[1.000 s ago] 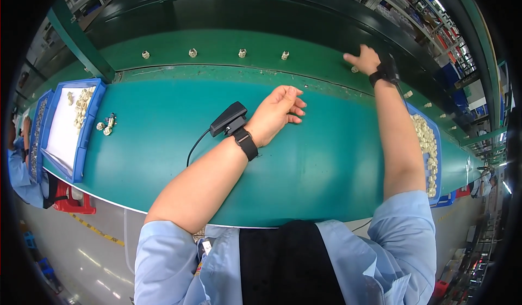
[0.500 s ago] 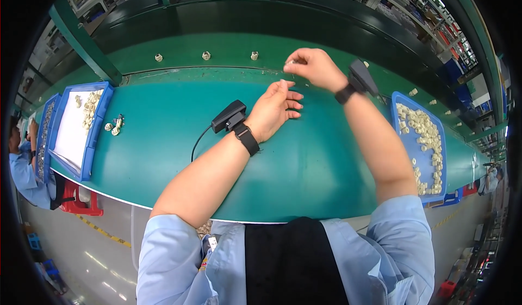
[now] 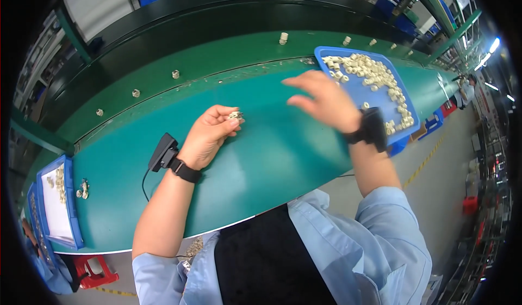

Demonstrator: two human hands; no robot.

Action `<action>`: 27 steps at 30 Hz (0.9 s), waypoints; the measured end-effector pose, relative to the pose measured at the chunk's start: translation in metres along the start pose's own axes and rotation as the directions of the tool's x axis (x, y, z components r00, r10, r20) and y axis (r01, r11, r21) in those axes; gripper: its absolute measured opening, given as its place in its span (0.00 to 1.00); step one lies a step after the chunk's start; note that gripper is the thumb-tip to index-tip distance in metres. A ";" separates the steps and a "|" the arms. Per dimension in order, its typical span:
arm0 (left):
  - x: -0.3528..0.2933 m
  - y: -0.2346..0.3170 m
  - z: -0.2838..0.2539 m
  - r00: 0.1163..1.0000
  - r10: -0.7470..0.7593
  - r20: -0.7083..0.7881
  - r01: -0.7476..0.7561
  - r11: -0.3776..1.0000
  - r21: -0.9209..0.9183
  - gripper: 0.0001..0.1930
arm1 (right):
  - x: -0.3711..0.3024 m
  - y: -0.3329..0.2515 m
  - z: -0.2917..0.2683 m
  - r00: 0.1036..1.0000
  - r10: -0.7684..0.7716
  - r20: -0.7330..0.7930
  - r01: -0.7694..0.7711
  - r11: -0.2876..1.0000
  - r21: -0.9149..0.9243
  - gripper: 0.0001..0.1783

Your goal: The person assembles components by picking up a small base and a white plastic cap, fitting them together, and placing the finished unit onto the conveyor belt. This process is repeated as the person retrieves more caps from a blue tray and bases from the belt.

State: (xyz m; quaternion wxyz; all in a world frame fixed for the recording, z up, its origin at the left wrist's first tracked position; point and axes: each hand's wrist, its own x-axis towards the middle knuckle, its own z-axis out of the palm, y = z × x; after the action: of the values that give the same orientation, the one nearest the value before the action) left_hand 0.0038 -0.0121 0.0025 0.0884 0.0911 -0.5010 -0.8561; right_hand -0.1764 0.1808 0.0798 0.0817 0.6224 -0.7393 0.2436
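Thumb and fingers of my left hand [image 3: 209, 133] pinch a small cream-and-metal fitting [image 3: 235, 115] above the green work surface. Its exact shape is partly covered by the fingertips. My right hand [image 3: 326, 101], a little smeared by motion, is open with thumb and fingers apart and nothing visible in it. It hovers at the left edge of a blue tray [image 3: 410, 95] scattered with cream ring-shaped parts [image 3: 370, 68]. The wrist and strapped device overlap the tray's near side.
Along the green strip behind the work surface stand spaced fittings [image 3: 175, 74], with a taller cream stack [image 3: 283, 38] farther right. At far left, a blue tray [image 3: 76, 223] holds white paper and cream parts; several loose fittings [image 3: 83, 189] lie beside it. Another person's arm shows beyond.
My view has turned right. The right hand has opened from a pinch and moved toward the ring tray. My left hand, earlier with fingers fanned, now pinches a visible fitting.
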 end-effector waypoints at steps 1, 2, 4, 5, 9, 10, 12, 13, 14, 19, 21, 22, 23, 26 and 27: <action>-0.001 -0.001 -0.002 1.000 -0.006 0.005 0.006 1.000 -0.003 0.11 | -0.013 0.024 -0.011 0.994 0.109 -0.019 -0.110 0.993 -0.041 0.17; 0.002 -0.001 0.001 1.000 -0.004 0.001 0.004 1.000 -0.003 0.11 | -0.032 0.047 -0.028 0.957 0.283 -0.068 -0.290 0.951 -0.112 0.17; 0.003 -0.001 0.001 0.999 -0.001 -0.035 0.001 1.000 0.005 0.11 | -0.071 0.094 -0.044 0.830 0.545 -0.119 -0.557 0.800 -0.224 0.17; 0.003 -0.001 0.000 1.000 -0.005 -0.025 0.005 1.000 0.003 0.11 | -0.086 0.109 -0.049 0.758 0.641 -0.120 -0.645 0.708 -0.287 0.17; 0.009 -0.005 0.000 1.000 -0.016 -0.020 0.016 1.000 0.025 0.10 | -0.133 0.150 -0.043 0.717 0.697 -0.022 -0.658 0.666 -0.350 0.16; 0.009 -0.006 -0.001 1.000 -0.013 -0.027 0.014 1.000 0.028 0.10 | -0.132 0.147 -0.044 0.711 0.702 -0.027 -0.665 0.660 -0.350 0.16; 0.008 -0.007 -0.001 0.999 -0.007 -0.034 0.009 0.999 0.035 0.11 | -0.129 0.140 -0.045 0.711 0.695 -0.105 -0.700 0.687 -0.195 0.16; 0.009 -0.009 -0.001 1.000 -0.012 -0.013 0.013 0.999 0.039 0.11 | -0.128 0.135 -0.046 0.702 0.696 -0.153 -0.712 0.692 -0.119 0.15; 0.009 -0.011 0.000 1.000 -0.007 -0.029 0.008 0.999 0.035 0.11 | -0.127 0.130 -0.047 0.689 0.705 -0.170 -0.724 0.678 -0.122 0.15; 0.005 -0.008 0.003 0.996 0.023 -0.087 -0.017 0.997 0.071 0.11 | -0.098 0.101 -0.049 0.693 0.687 -0.220 -0.651 0.727 0.219 0.13; 0.001 -0.004 0.004 0.998 0.025 -0.062 -0.022 0.998 0.053 0.11 | -0.093 0.098 -0.052 0.728 0.600 -0.330 -0.496 0.795 0.350 0.13; 0.001 -0.002 0.005 0.998 0.027 -0.063 -0.025 0.999 0.035 0.10 | -0.096 0.097 -0.063 0.718 0.604 -0.346 -0.507 0.794 0.336 0.13; 0.003 -0.003 0.006 0.997 0.029 -0.070 -0.028 0.999 0.017 0.10 | -0.095 0.095 -0.076 0.661 0.611 -0.436 -0.394 0.777 0.491 0.12; 0.006 -0.003 0.007 0.999 0.020 -0.042 -0.019 0.999 0.030 0.10 | -0.092 0.090 -0.114 0.502 0.645 -0.577 -0.087 0.701 0.708 0.11; 0.005 -0.003 0.008 0.999 0.017 -0.039 -0.016 0.999 0.038 0.10 | -0.098 0.092 -0.133 0.414 0.634 -0.653 0.067 0.694 0.717 0.10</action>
State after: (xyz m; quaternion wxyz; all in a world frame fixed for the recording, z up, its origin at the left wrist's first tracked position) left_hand -0.0036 -0.0055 0.0033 0.1034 0.1053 -0.5159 -0.8438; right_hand -0.2685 0.3383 0.1296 0.1791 0.2449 -0.5565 0.7735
